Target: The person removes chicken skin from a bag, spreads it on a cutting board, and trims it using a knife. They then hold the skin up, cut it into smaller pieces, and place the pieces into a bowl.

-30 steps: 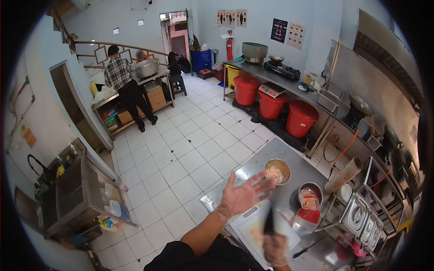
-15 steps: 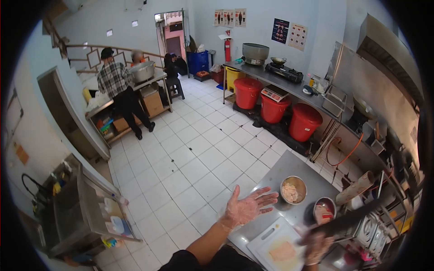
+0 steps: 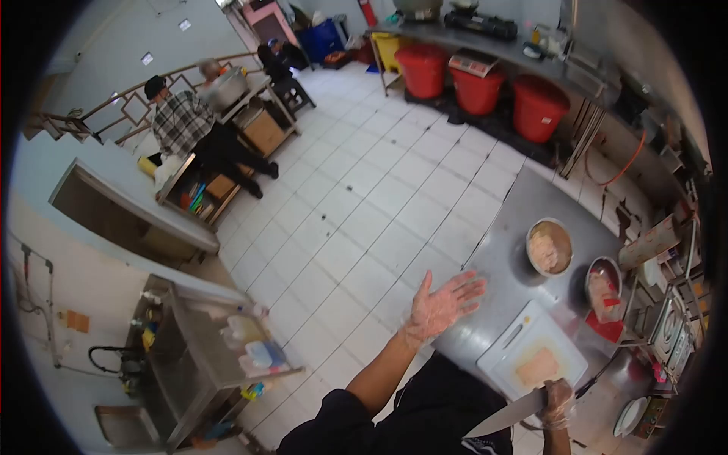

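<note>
Steel table (image 3: 523, 205) carries a white cutting board (image 3: 504, 364) with meat (image 3: 538, 366); right hand (image 3: 560, 402) grips a knife (image 3: 508, 415), left hand (image 3: 444, 304) hovers spread open.

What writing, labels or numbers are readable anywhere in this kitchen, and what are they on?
No text can be read here.
On the two small white signs on the far wall: too small to read.
On the orange sticker on the left wall: blurred.
On the weighing scale: display unreadable.
On the knife in the right hand: no marking visible.
</note>
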The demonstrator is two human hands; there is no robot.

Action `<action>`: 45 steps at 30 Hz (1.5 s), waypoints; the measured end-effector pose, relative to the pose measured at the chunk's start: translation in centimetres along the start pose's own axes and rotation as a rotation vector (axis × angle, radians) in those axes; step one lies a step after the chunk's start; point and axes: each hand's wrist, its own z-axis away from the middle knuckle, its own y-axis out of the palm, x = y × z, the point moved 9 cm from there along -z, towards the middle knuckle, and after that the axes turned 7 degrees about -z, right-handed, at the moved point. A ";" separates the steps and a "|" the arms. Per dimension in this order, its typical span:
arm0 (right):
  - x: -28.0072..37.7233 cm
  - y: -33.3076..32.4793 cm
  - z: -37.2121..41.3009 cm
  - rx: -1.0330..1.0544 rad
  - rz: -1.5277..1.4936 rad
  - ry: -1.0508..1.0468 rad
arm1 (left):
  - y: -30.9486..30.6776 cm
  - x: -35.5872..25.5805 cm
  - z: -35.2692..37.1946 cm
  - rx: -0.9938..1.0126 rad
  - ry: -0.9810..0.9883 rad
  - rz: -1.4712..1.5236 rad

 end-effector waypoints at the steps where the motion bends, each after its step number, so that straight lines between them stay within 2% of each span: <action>1: -0.1 0.0 -0.4 -0.055 -0.012 -0.030 | 0.7 0.2 -1.0 0.034 -0.019 -0.008; 4: -2.3 -1.9 -2.2 -0.052 0.059 0.081 | 3.8 0.6 -3.9 0.109 -0.075 -0.053; 7: -2.4 -6.2 -5.0 -0.198 0.213 0.083 | 7.2 1.2 -6.4 0.211 -0.094 -0.152; 8: -3.0 -7.0 -5.4 -0.213 0.222 0.147 | 7.5 1.4 -6.8 0.226 -0.083 -0.159; 10: -5.2 -7.6 -4.9 -0.229 0.153 0.367 | 7.9 2.4 -8.0 0.247 -0.079 -0.157; 13: -6.4 -5.9 0.6 -0.212 -0.015 0.995 | 6.4 3.5 -7.3 0.162 -0.079 -0.141; 14: -4.8 -5.3 -0.4 -0.128 -0.059 1.035 | 5.2 3.6 -7.4 0.122 -0.076 -0.188; 15: -2.2 -4.7 -1.6 -0.084 0.043 0.820 | 3.7 4.0 -7.0 0.089 -0.070 -0.185; 16: -3.1 -2.1 1.1 0.017 -0.091 1.056 | 2.6 4.2 -6.6 0.103 -0.047 -0.267; 17: -3.5 0.5 3.7 0.122 -0.077 0.960 | 2.0 4.2 -6.3 0.068 -0.056 -0.304; 18: -3.0 1.8 5.4 0.265 -0.059 1.026 | 0.7 4.7 -5.9 -0.015 -0.103 -0.306; 19: -2.7 2.9 7.8 0.260 -0.043 0.978 | -0.6 5.1 -6.0 -0.042 -0.118 -0.308; 20: -2.4 2.7 8.8 0.287 -0.042 1.033 | -1.4 5.4 -6.1 -0.071 -0.115 -0.329; 23: -2.2 1.2 9.2 0.201 -0.011 1.078 | 0.1 6.2 -7.2 -0.107 -0.110 -0.677; 26: -2.8 -1.7 6.8 -0.123 -0.123 0.983 | 4.7 7.8 -9.6 -0.076 -0.041 -0.843; 29: -4.0 -1.3 6.4 -0.156 -0.200 0.952 | 6.9 9.7 -10.9 -0.089 0.056 -0.993; 30: -5.6 1.4 8.3 0.115 -0.196 1.075 | 7.2 10.7 -10.7 -0.109 0.082 -1.062; 33: -7.0 5.4 12.3 0.248 -0.048 1.001 | 7.4 13.9 -11.0 -0.115 0.150 -1.387; 34: -7.0 5.6 12.6 0.303 -0.079 0.994 | 7.8 15.2 -11.1 -0.114 0.167 -1.522; 36: -7.7 5.8 12.3 0.405 -0.131 0.972 | 10.1 18.7 -12.3 0.035 0.249 -1.768; 40: -8.4 6.5 11.3 0.446 -0.126 0.842 | 12.3 25.4 -15.0 0.259 0.345 -2.232; 42: -8.8 7.6 11.3 0.489 -0.140 0.840 | 10.3 27.4 -16.8 0.264 0.307 -2.387; 45: -8.8 7.6 10.8 0.398 -0.129 0.803 | 7.6 29.2 -17.8 0.259 0.298 -2.552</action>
